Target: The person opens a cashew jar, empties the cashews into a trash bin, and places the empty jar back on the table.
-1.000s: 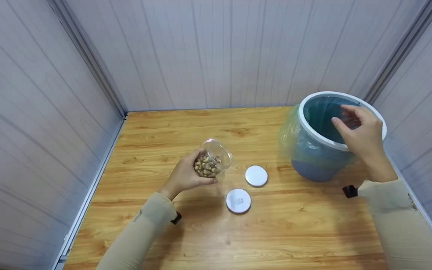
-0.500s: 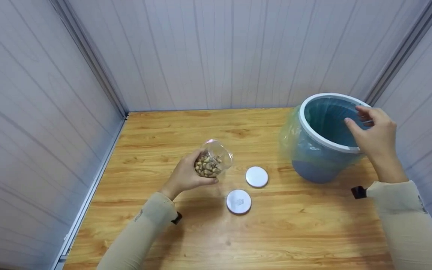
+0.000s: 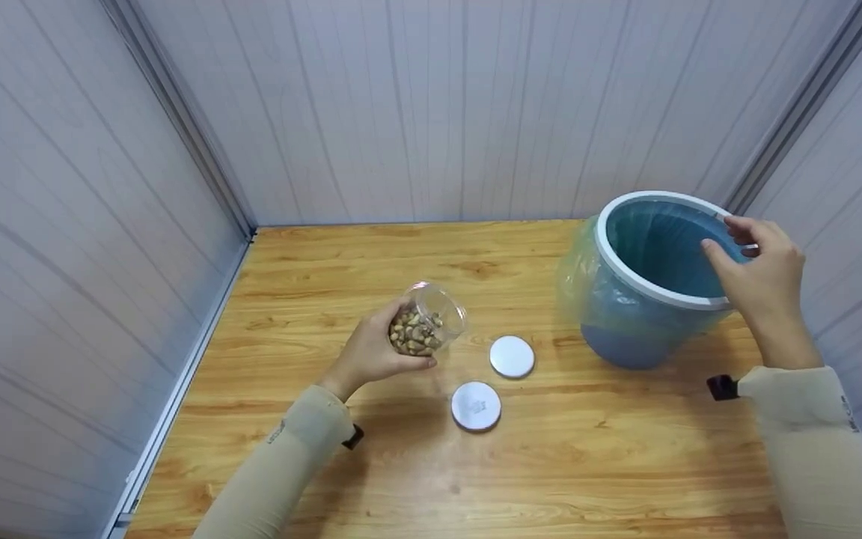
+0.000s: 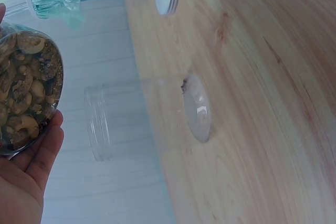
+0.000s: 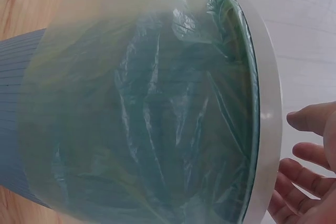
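My left hand grips a clear plastic jar that is tilted, its mouth facing up and to the right. Brown nuts, some curved like cashews, fill its lower part. In the left wrist view, a second clear jar stands on the table with dark crumbs at its base; in the head view I cannot make it out. My right hand hovers at the right rim of a blue bin, fingers loosely curved and holding nothing. Whether it touches the rim is unclear.
Two round white lids lie on the wooden table between the held jar and the bin. A green plastic bag lines the bin and hangs over its outside, under a white rim ring. Pale panel walls enclose the table.
My right hand has moved right, from over the bin's opening to its right rim. My left hand keeps its hold on the jar of nuts, almost still.
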`<action>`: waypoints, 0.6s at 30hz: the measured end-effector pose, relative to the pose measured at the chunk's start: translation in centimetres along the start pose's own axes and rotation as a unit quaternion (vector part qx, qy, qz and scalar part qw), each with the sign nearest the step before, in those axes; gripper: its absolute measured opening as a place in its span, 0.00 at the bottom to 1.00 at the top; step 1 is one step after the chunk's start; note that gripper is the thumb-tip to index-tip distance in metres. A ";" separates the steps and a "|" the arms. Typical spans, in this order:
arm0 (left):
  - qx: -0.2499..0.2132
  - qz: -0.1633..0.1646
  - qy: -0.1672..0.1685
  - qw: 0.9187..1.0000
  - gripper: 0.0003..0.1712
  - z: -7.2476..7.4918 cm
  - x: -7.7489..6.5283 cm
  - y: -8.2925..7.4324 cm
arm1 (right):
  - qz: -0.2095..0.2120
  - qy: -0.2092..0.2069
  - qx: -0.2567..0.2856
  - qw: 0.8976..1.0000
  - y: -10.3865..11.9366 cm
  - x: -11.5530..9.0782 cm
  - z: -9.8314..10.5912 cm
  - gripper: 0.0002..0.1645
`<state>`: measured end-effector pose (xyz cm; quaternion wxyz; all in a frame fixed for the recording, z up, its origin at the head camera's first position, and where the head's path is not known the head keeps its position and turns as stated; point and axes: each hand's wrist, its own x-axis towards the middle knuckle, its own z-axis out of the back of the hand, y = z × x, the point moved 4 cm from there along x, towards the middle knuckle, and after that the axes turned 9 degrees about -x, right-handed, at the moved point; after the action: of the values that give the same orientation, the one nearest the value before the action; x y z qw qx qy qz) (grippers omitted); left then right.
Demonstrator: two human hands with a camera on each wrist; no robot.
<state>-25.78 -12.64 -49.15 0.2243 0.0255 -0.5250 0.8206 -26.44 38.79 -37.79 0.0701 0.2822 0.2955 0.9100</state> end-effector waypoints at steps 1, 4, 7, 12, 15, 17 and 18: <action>0.001 0.001 0.001 1.000 0.58 0.0 0.0 0.0 | -0.004 0.001 -0.001 1.000 -0.1 0.0 0.0 0.27; -0.002 0.004 0.004 1.000 0.60 -0.1 0.0 -0.1 | -0.014 0.003 -0.004 1.000 -0.5 -0.1 0.0 0.28; -0.005 0.010 0.006 1.000 0.62 -0.1 0.0 -0.1 | -0.024 0.003 -0.006 1.000 -0.9 0.0 0.1 0.28; -0.009 0.011 0.008 1.000 0.64 -0.1 0.3 -0.4 | -0.032 0.000 -0.008 0.999 -1.5 0.2 0.3 0.28; -0.013 0.012 0.008 1.000 0.64 0.0 0.4 -0.7 | -0.029 -0.007 -0.006 1.000 -1.7 0.5 0.5 0.26; -0.015 0.015 0.010 1.000 0.63 0.0 0.5 -0.8 | -0.032 -0.008 -0.008 0.999 -1.9 0.6 0.6 0.26; -0.014 0.017 0.010 1.000 0.63 0.0 0.5 -0.8 | -0.034 -0.008 -0.009 0.999 -2.0 0.7 0.7 0.25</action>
<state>-25.91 -12.19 -48.34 0.2160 0.0048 -0.5348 0.8169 -26.73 40.97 -38.20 0.1060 0.2789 0.2958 0.9075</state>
